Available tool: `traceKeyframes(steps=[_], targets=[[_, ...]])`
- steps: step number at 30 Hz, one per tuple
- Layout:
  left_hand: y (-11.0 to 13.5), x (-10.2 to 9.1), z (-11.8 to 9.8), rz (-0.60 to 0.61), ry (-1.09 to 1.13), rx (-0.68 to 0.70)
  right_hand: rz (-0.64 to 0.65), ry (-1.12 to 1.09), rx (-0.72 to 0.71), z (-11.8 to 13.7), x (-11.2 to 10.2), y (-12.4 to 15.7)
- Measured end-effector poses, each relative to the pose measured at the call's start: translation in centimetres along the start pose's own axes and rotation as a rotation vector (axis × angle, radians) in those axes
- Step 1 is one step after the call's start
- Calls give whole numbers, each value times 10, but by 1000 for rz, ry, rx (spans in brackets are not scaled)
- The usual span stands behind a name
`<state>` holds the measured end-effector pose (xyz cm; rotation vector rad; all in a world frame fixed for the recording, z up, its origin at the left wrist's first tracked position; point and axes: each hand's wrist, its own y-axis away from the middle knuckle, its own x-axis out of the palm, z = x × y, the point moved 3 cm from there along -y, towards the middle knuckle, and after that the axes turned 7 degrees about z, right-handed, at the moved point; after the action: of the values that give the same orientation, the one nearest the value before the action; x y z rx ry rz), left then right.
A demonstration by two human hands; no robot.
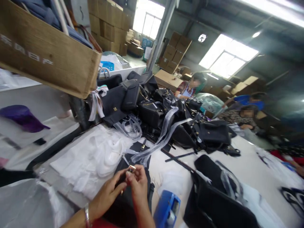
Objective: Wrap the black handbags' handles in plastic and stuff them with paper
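Observation:
My left hand (106,194) and my right hand (137,185) meet low in the middle of the view, fingers pinched together on a small gold metal clasp (131,168). The clasp belongs to a black handbag (133,152) lying flat under my hands on the white table (247,164). A metal bangle sits on my left wrist. A clear plastic strip (161,139) trails from near the clasp up toward the heap of bags.
A heap of black handbags (161,110) fills the table's middle. White wrapping paper (95,155) lies left, a blue tape dispenser (167,209) and another black bag (213,196) right. A cardboard box (47,53) looms upper left. Other people sit at the far side.

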<state>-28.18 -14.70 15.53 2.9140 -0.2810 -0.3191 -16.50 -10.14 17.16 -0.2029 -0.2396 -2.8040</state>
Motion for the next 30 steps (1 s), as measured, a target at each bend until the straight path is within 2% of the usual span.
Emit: traceKeyframes(steps=[2,4,6,7,8,9,13,15,16,19,24,27,30], targets=[[-7,8,10,53,63,-73,-86,148,-39,-2,-9,1],[-14,15,23,121,62,-156,-72,320,-12,-10,-26,2],[-18,19,33,149,37,-209,-38,524,53,-17,-59,5],[-19,20,37,146,30,-223,-47,625,89,-20,-83,8],[-20,20,40,133,29,-232,-129,783,106,-20,-113,11],[-21,20,42,112,31,-241,-217,852,116,-18,-146,15],[-25,22,47,51,37,-271,-534,978,223,-12,-279,34],[-27,24,53,32,42,-275,-640,1014,311,-16,-328,40],[-28,25,56,26,52,-280,-667,1027,349,-21,-345,40],[-31,26,67,-5,129,-314,-662,1064,403,-40,-369,35],[-35,26,75,-53,247,-387,-569,1191,281,-55,-363,28],[-37,27,78,-93,243,-433,-498,1278,193,-54,-360,30],[-41,27,83,-90,210,-461,-458,1322,181,-55,-365,33]])
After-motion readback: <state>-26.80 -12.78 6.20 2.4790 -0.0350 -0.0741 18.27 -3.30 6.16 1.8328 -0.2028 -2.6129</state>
